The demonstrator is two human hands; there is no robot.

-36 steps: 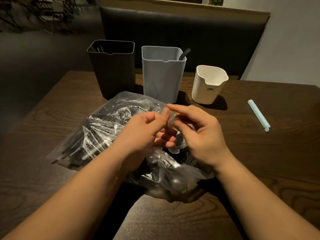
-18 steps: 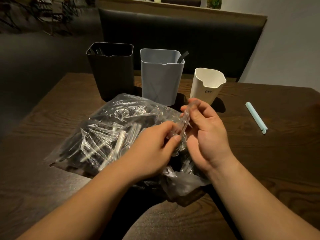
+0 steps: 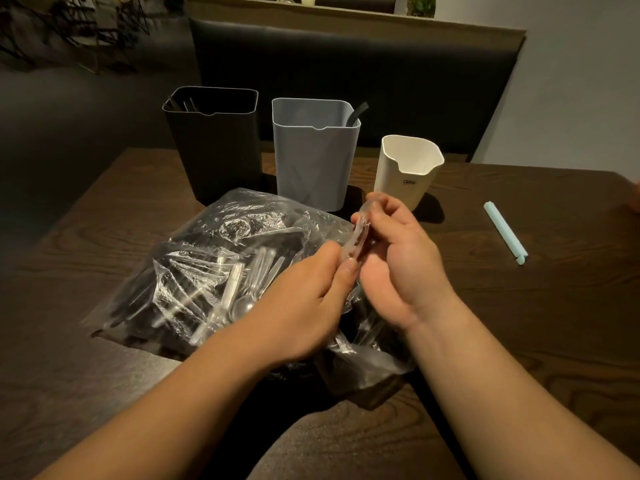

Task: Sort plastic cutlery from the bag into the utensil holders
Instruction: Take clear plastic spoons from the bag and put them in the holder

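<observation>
- A clear utensil (image 3: 360,233) was held tilted just above the bag (image 3: 214,258), near the white holder (image 3: 393,168).
- The right hand (image 3: 398,268) gripped its upper part with curled fingers; the left hand (image 3: 304,299) pinched its lower end.
- The bag of cutlery lay on the table (image 3: 519,323).
- Behind stood a black holder (image 3: 214,150) and a grey holder (image 3: 313,161).

Bare forearms extended forward and converged, left hand (image 3: 304,292) pinched the lower end of a clear utensil (image 3: 359,233), right hand (image 3: 398,261) held its upper part in curled fingers.
</observation>
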